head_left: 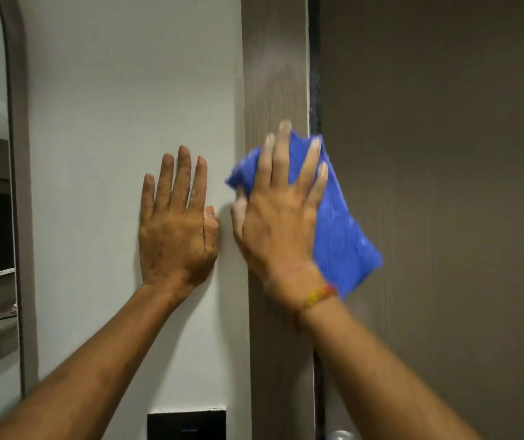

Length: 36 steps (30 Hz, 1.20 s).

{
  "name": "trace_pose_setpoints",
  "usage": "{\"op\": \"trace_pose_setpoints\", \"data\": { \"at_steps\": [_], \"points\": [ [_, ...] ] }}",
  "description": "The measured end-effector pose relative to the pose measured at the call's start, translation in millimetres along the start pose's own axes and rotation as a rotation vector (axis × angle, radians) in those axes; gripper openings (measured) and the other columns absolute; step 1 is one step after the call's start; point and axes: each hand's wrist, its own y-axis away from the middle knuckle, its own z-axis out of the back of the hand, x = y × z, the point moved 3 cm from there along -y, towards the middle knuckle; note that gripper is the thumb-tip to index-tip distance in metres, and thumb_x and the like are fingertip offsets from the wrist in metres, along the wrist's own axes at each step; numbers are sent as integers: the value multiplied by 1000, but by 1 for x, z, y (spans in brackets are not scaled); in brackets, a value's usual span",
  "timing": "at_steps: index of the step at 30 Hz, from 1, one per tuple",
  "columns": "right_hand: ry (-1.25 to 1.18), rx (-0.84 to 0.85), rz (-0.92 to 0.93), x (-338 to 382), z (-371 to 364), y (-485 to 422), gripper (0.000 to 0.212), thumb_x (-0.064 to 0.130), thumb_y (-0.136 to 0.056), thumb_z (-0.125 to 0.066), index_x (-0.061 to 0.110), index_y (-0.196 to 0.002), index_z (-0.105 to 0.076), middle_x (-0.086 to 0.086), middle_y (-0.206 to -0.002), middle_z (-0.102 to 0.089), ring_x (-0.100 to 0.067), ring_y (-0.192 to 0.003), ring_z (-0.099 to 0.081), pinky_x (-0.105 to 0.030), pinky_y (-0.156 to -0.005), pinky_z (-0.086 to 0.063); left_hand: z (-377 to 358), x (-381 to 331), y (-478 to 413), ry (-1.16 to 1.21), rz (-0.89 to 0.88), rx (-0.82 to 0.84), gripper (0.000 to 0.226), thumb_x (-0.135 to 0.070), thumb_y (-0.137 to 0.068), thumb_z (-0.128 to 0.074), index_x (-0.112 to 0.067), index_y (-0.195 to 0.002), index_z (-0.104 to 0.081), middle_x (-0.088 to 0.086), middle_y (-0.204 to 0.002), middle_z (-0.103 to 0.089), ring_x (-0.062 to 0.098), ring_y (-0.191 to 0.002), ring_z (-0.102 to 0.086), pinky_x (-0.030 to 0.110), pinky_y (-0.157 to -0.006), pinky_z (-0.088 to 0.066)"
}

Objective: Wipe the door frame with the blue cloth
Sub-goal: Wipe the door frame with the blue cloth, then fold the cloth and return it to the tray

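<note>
The right hand [278, 217] presses the blue cloth [340, 236] flat against the wooden door frame [275, 74], fingers spread over it — the cloth is blurred and spills rightward across the dark gap onto the brown door [444, 185]. The left hand [176, 223] lies open, palm flat on the white wall [127, 90], holding nothing. A yellow-and-red thread band [319, 295] circles the right wrist — no writing is readable anywhere.
</note>
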Motion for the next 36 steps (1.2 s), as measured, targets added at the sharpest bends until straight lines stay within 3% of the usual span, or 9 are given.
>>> {"op": "trace_pose_setpoints", "data": {
  "at_steps": [5, 13, 16, 19, 21, 25, 28, 32, 36],
  "points": [
    [-8, -42, -33, 9, 11, -50, 70, 37, -92, -35, 7, -147, -6, -14, -159, -1, -46, -143, 3, -56, -117, -4, 1, 0, -1, 6, 1, -11, 61, -30, -90, -24, -12, -148, -13, 12, -157, -11, 27, -145, -7, 46, -119, -9],
    [-19, -72, 67, -12, -9, 83, 60, 4, -78, -61, -2, -134, -39, -20, -148, -34, -49, -133, -33, -55, -104, -40, 7, -2, 15, 167, 4, 80, 61, -25, -91, -28, -12, -148, -10, 7, -158, -4, 21, -146, 0, 36, -119, -1],
    [-509, -66, -90, -30, 18, 84, 46, 7, -83, -39, 2, -128, -42, -22, -138, -49, -41, -130, -42, -38, -109, -34, 34, -22, 34, 423, 104, 126, 60, -21, -89, -35, -12, -146, -22, 5, -156, -21, 12, -143, -12, 31, -117, -14],
    [-907, -74, -450, -49, 55, 88, 23, 19, -90, -35, 14, -103, -52, -1, -99, -63, -14, -94, -62, -3, -79, -40, 75, -57, 63, 707, 208, 142, 49, -33, -85, -42, -21, -133, -47, -2, -134, -57, 8, -125, -48, 22, -105, -34],
    [-1001, -30, -565, -62, 72, 106, 21, 30, -87, -33, 19, -92, -50, 9, -79, -57, -4, -71, -55, -10, -72, -44, 96, -92, 83, 1037, 230, 351, 47, -46, -78, -46, -32, -122, -55, -16, -117, -66, -4, -109, -58, 13, -93, -43],
    [-1249, 144, -798, -95, 101, 151, 26, 37, -92, -43, 15, -90, -58, -3, -78, -56, -16, -71, -52, -46, -74, -50, 106, -158, 121, 1589, 277, 816, 59, -60, -69, -54, -37, -122, -54, -25, -117, -64, -8, -109, -58, 6, -85, -44],
    [-1405, 292, -1025, -131, 131, 182, 33, 41, -92, -46, 11, -91, -61, -5, -73, -54, -16, -69, -53, -30, -61, -51, 104, -210, 149, 1628, 242, 893, 58, -63, -67, -60, -44, -121, -52, -29, -116, -63, -10, -110, -56, 8, -88, -43],
    [-1554, 171, -1354, -214, 186, 246, 61, 59, -72, -57, 5, -100, -66, -10, -82, -64, -16, -72, -67, -26, -67, -59, 102, -304, 198, 1631, 388, 1125, 24, -22, -81, -65, -30, -104, -66, -14, -96, -75, 4, -91, -69, 18, -79, -53],
    [-963, 31, -1536, -307, 275, 358, 79, 70, -63, -62, 18, -122, -50, 22, -107, -51, 13, -89, -55, -12, -77, -46, 125, -405, 255, 1663, 501, 1629, 21, -7, -88, -56, -20, -96, -70, 4, -86, -77, 21, -78, -72, 33, -72, -57]
  ]
}}
